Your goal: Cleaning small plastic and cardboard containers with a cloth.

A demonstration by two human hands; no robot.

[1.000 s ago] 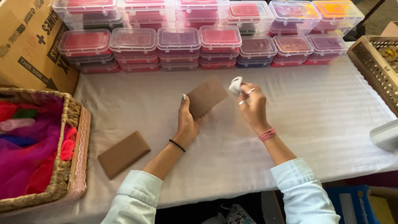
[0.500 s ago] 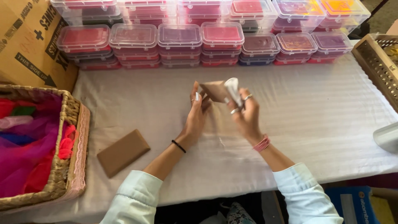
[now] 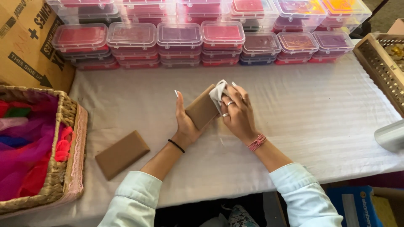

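Brown and flat, a small rectangular bar (image 3: 202, 112) sits tilted above the middle of the white tablecloth (image 3: 303, 109), cradled in the left hand (image 3: 185, 122), whose fingers curl up behind it. The right hand (image 3: 237, 113) presses a crumpled white cloth (image 3: 218, 93) against the bar's upper edge at 1 o'clock, fingers closed on the cloth. A 2nd brown bar (image 3: 122, 153) lies flat at 8 o'clock. Farther that way stands a wicker basket (image 3: 63, 126) of bright fabric. At 12 o'clock run stacked clear-lidded plastic boxes (image 3: 179, 38).
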